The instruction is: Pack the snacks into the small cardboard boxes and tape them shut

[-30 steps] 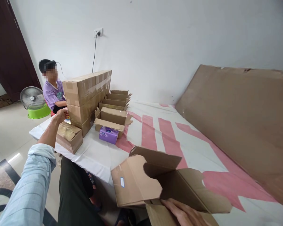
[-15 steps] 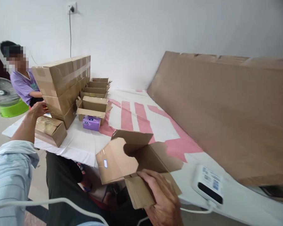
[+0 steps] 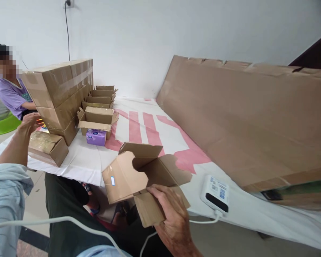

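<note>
An open cardboard box (image 3: 125,176) lies tilted at the table's front edge, its flaps spread and its mouth toward the right. My right hand (image 3: 173,210) grips it by a flap, thumb and fingers on either side. My left hand (image 3: 30,120) reaches to the far left, beside the stack of taped cardboard boxes (image 3: 59,85). Its fingers are bent, with a small bright-coloured thing at their tips, partly hidden by the stack. Below that hand sits a single taped box (image 3: 48,148). A purple packet (image 3: 96,137) stands against an open box (image 3: 96,119).
Several open boxes (image 3: 100,96) line up behind the packet. A large cardboard sheet (image 3: 230,117) leans along the right. A white device (image 3: 215,194) with a cable lies on the white and pink cloth (image 3: 166,135). Another person (image 3: 12,92) sits at far left; a cable (image 3: 69,219) crosses my lap.
The view has turned slightly right, so everything appears shifted left. My right hand still holds the open box, and my left hand stays by the stack.
</note>
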`<state>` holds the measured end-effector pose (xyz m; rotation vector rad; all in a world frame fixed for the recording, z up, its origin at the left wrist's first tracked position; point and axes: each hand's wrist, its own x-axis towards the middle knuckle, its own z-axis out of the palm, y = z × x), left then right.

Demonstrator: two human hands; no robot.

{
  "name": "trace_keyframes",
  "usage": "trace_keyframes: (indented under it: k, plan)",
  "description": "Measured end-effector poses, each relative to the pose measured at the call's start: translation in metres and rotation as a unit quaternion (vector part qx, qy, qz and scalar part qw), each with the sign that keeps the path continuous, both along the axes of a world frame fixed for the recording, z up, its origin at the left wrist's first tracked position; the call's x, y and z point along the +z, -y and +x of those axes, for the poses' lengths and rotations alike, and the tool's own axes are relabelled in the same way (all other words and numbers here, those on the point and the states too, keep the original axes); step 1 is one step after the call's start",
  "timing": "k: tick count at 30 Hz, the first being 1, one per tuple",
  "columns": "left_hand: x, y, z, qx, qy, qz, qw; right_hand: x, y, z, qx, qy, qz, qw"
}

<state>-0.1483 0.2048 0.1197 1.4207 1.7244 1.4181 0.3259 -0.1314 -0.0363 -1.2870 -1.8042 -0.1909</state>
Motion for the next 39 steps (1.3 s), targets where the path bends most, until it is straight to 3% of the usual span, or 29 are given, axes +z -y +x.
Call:
trace_keyframes:
  k: [5,6,8,9,11,13,15,17,31,39]
  plan:
    - [0.013,0.024,0.009,0.190,-0.050,0.055,0.979,0.002,0.003,0.002,-0.002,-0.020,0.008,1.000]
    - [0.010,0.035,0.017,0.212,-0.067,0.081,0.972,0.002,0.004,0.002,-0.003,-0.024,0.011,1.000]
    - [-0.005,0.069,0.044,0.197,-0.103,0.133,0.966,0.002,0.004,0.001,-0.006,-0.025,0.018,1.000]
    - [-0.018,0.091,0.062,0.138,-0.142,0.175,0.965,0.002,0.004,0.001,-0.007,-0.024,0.021,0.999]
    - [-0.054,0.140,0.106,-0.048,-0.176,0.218,0.959,0.002,0.004,0.000,-0.012,-0.021,0.027,0.999]
    - [-0.092,0.188,0.150,-0.208,-0.154,0.226,0.939,0.002,0.003,-0.002,-0.017,-0.023,0.033,0.999]
    - [-0.122,0.223,0.186,-0.286,-0.118,0.196,0.931,0.002,0.003,-0.003,-0.021,-0.027,0.038,0.999]
    - [-0.139,0.243,0.208,-0.303,-0.110,0.187,0.928,0.002,0.002,-0.005,-0.022,-0.030,0.043,0.998]
    - [-0.162,0.266,0.231,-0.258,-0.080,0.223,0.937,-0.003,0.007,-0.015,-0.032,-0.047,0.063,0.996]
    - [-0.160,0.266,0.235,-0.250,-0.081,0.264,0.928,-0.004,0.010,-0.012,-0.027,-0.046,0.067,0.996]
